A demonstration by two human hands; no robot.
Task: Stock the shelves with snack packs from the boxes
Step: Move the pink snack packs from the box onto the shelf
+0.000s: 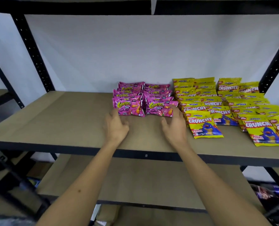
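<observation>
Pink packs (143, 99) stand in two rows on the shelf (62, 118), its back half. Left hand (116, 126) lies just before them, grip loose, touching the front-left pack. Right hand (174, 126), fingers relaxed, touches the front-right pack. Yellow packs (230, 105) sit right of the pink.

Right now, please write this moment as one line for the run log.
left hand: open | right hand: open | pink packs: mid-shelf | yellow packs: right

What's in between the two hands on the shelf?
Nothing. In the head view, only bare brown shelf board shows between the left hand and the right hand. The pink snack packs sit just behind.
</observation>
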